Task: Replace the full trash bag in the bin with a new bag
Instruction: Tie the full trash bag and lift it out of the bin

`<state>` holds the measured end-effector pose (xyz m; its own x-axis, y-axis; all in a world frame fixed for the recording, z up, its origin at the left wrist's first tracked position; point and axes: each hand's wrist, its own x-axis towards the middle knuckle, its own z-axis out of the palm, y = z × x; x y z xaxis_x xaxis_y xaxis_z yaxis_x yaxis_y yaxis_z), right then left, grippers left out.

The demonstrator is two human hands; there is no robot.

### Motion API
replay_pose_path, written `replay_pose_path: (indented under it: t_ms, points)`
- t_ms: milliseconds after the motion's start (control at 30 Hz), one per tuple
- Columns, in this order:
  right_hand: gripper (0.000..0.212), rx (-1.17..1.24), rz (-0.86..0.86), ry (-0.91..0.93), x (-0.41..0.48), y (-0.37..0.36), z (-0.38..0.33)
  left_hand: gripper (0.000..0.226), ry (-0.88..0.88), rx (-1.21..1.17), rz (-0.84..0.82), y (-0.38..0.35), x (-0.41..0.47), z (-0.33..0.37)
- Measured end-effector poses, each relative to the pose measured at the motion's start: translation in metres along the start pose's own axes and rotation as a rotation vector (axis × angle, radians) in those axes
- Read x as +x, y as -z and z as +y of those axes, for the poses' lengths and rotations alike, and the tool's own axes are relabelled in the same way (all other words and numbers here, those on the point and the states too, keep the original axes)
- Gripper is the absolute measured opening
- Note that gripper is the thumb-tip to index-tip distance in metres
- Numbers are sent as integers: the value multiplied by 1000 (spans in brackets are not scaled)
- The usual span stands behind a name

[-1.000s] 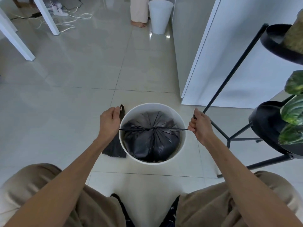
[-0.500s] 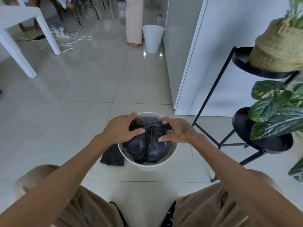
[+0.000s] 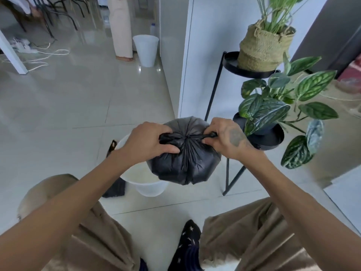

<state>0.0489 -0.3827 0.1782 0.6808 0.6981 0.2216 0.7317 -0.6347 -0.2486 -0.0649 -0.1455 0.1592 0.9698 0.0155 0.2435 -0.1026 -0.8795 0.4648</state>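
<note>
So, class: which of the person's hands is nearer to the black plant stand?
Right. The right hand grips the tied black bag on the side facing the plant stand, almost beside its lower tray. The left hand holds the bag's far side.

A black metal plant stand (image 3: pixel 214 90) stood at right, bearing a woven straw pot (image 3: pixel 261 49); a second white plastic bin (image 3: pixel 146 50) stood far off.
</note>
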Motion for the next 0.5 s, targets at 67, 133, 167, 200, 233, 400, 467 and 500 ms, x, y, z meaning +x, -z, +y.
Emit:
replay_pose_path:
  t_ms: [67,133,167,200,233,400,467,500]
  points:
    - [18,-51,-16,-79,-27,-1,15,47,-2,1,-59,-25,4,20]
    - [21,-98,-73,-164,-51,-12,33,44,-4,37,-144,-55,6,34]
    - [22,-108,-103,-209,-61,-21,42,45,-4,59,-186,-72,7,40]
    - [23,-113,-133,-253,-69,-31,51,47,-5,87,-222,-88,8,44]
    - [24,-120,-165,-291,-76,-42,59,49,-2,126,-256,-102,9,46]
    - [27,-147,-352,-406,-81,-104,86,44,43,268,-413,-168,18,40]
    - [29,-141,-413,-426,-75,-124,96,45,91,286,-473,-191,22,32]
    - [29,-133,-438,-428,-73,-134,101,45,118,280,-498,-202,23,28]
